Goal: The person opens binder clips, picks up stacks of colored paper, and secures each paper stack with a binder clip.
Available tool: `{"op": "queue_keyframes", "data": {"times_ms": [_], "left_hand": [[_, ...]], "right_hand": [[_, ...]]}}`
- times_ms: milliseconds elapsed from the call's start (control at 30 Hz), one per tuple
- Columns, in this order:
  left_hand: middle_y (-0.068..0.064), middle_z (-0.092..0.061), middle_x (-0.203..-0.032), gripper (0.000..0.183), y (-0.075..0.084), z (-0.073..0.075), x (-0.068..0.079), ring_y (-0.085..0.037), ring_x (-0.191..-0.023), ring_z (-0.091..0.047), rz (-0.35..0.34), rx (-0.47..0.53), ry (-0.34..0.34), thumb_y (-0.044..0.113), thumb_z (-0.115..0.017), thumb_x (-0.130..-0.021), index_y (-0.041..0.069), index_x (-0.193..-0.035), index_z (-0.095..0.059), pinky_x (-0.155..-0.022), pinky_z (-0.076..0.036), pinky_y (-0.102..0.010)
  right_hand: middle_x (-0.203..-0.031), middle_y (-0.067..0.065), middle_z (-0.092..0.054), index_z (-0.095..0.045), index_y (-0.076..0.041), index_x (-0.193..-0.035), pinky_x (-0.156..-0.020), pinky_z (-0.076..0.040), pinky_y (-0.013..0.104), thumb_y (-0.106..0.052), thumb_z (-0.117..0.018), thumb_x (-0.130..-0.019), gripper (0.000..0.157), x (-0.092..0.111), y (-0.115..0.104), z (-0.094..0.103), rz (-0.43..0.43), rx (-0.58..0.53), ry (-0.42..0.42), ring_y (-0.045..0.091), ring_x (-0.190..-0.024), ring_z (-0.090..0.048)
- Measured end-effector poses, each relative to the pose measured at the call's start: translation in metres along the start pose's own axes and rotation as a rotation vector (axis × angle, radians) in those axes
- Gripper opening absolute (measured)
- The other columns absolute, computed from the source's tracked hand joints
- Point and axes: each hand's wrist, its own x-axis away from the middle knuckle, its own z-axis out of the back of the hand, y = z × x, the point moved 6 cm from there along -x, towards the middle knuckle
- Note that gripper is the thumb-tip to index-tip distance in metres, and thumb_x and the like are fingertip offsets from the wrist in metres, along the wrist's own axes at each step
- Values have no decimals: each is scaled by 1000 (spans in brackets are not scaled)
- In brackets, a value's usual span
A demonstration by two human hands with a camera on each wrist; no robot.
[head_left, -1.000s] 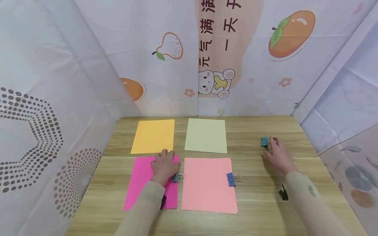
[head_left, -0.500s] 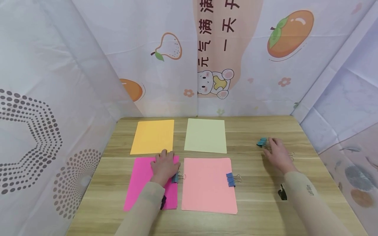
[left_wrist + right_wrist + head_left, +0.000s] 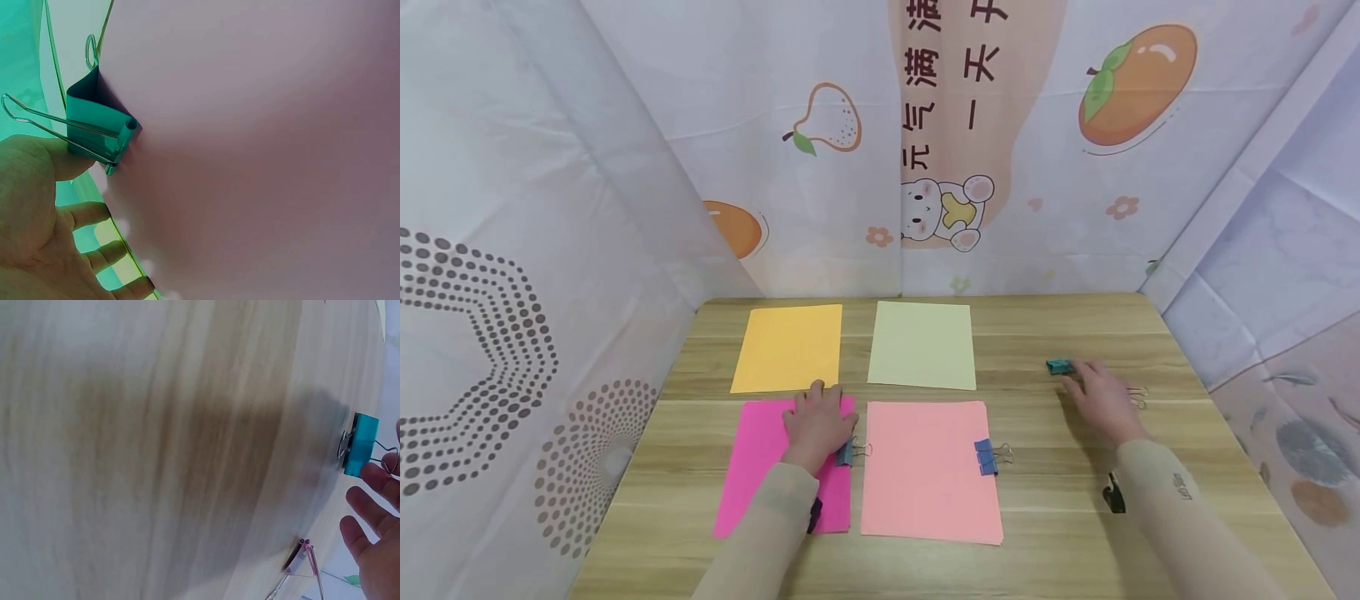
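The left sleeve (image 3: 763, 529) hides part of the magenta sheet (image 3: 760, 446) and of a dark object (image 3: 815, 515) there; I can't make out what. From above, the right hand (image 3: 1102, 404) covers one clip (image 3: 1138, 391) but for its wire handles (image 3: 1139, 404); its own wrist view crops that hand beside the teal clip (image 3: 1059, 367).

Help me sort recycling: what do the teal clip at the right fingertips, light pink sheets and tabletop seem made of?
Teal clip: probably painted metal, from its smooth, even-coloured body and bare wire handles.
Light pink sheets: likely matte paper, thin and flat with slightly offset edges.
Tabletop: wood or wood-look laminate, fairly matte, by its grain streaks.
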Motion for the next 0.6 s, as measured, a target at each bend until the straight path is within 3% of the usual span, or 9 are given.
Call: {"op": "queue_keyframes", "data": {"times_ms": [267, 600], "left_hand": [[-16, -35, -156, 63, 1, 0, 0, -47, -136, -34, 7, 1, -11, 45, -63, -95, 17, -150, -51, -97, -36, -72], [-16, -34, -157, 63, 1, -2, -1, -46, -136, -33, 5, 6, -17, 46, -63, -96, 16, -150, -50, -97, -36, -71]], "right_hand": [[-125, 35, -60, -61, 10, -126, -103, -38, 69, -14, -50, -107, 32, 1, -4, -1, 55, -21, 66, 54, -119, -53], [-118, 33, -64, -65, 11, -117, -98, -43, 67, -7, -54, -103, 25, 5, -6, -2, 70, -73, 113, 52, -113, -57]]}}
